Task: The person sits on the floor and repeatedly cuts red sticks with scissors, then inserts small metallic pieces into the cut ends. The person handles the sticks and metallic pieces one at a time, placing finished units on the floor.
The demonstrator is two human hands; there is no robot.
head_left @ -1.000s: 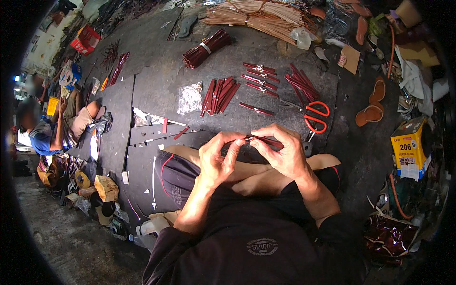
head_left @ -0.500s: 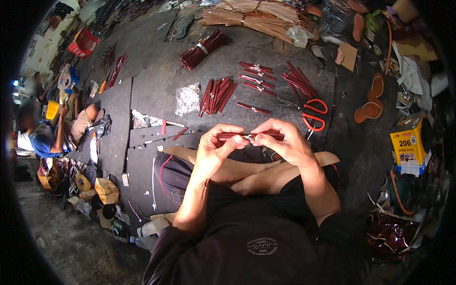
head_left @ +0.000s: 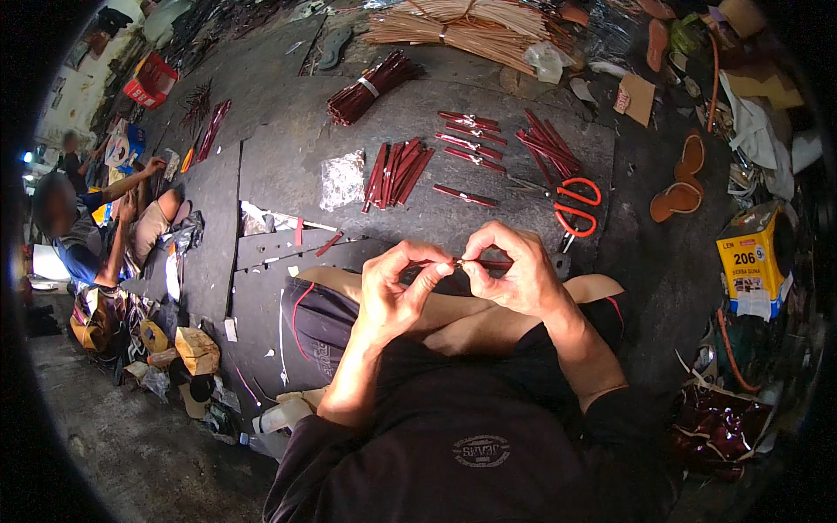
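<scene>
Above my crossed legs, my left hand [head_left: 390,289] and my right hand [head_left: 516,275] pinch a dark red strap [head_left: 497,264] with a small metal fitting at its middle. The fingertips of both hands meet around the fitting and mostly hide it. On the dark board beyond lie several similar straps with metal fittings [head_left: 471,139], one below another. A heap of plain dark red strips [head_left: 397,177] is to their left, beside a clear plastic bag of small shiny pieces [head_left: 342,180]. To the right lie another pile of strips [head_left: 547,146] and red-handled scissors [head_left: 575,222].
Farther off are a tied bundle of dark red strips [head_left: 370,89] and a large tan bundle [head_left: 462,33]. At right lie brown sandals [head_left: 676,206] and a yellow box-shaped container [head_left: 748,261]. Another person [head_left: 91,231] sits at left near scattered scraps and a red box [head_left: 151,80].
Both hands have tilted and closed in over the metal fitting, now mostly covered by fingertips. At left, the other person's arm has stretched out.
</scene>
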